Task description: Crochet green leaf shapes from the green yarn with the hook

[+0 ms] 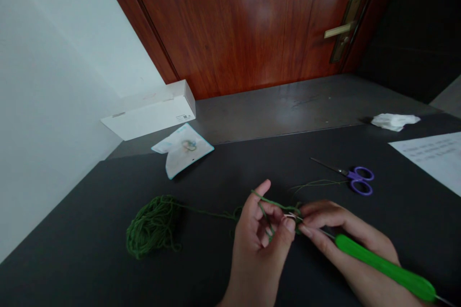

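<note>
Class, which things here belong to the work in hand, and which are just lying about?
In use: left hand, right hand, green yarn, green-handled crochet hook.
Lying about: purple-handled scissors, white box, opened packet, paper sheet, crumpled tissue.

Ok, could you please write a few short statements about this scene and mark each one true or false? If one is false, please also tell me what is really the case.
1. The right hand holds a crochet hook with a green handle. True.
2. The scissors have red handles. False: the handles are purple.
3. Green yarn passes over the fingers of the left hand. True.
4. The yarn ball lies to the right of the hands. False: it lies to their left, on the dark tabletop.
5. A white box lies by the wall, near the door. True.
</note>
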`<state>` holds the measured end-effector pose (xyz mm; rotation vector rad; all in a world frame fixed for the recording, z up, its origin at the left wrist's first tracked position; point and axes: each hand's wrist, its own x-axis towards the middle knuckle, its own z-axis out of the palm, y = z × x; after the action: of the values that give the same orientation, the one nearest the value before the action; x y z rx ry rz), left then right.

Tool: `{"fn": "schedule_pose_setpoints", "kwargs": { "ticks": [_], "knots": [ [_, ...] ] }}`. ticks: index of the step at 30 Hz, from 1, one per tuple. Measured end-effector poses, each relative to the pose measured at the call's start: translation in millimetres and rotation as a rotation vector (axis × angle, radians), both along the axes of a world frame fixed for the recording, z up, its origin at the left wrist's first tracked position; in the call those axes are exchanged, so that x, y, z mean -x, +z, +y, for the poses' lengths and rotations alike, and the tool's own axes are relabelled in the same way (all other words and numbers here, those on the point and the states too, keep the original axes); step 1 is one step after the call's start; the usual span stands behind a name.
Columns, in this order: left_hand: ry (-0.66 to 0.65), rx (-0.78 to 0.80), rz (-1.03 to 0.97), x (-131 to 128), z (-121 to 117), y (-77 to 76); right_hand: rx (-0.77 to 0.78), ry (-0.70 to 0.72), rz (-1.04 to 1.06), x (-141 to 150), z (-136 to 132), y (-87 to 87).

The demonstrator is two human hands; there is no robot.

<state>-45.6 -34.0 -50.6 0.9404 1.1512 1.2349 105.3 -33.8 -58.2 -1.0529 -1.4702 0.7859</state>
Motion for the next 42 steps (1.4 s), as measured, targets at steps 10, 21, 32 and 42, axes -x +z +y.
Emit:
{"fn": "schedule_pose_setpoints", "kwargs": {
  "ticks": [10, 21, 32, 42],
  "knots": [
    [-0.183, 0.292, -0.210, 6.7, 11.3, 19.1, 0.077, -0.007, 0.033, 0.7, 4.6, -0.5],
    [-0.334, 0.392, -0.315, 18.2, 13.3, 29.0, 0.186, 0.119, 0.082, 0.4, 9.3, 0.0],
    [-0.371, 0.420, -0.268, 18.3, 13.1, 28.5, 0.279, 0.166, 0.357, 7.5, 11.1, -7.7],
    [-0.439, 0.362, 0.039, 20.7, 18.3, 13.0, 0.367, 0.162, 0.427, 4.5, 13.3, -9.8]
  ]
}}
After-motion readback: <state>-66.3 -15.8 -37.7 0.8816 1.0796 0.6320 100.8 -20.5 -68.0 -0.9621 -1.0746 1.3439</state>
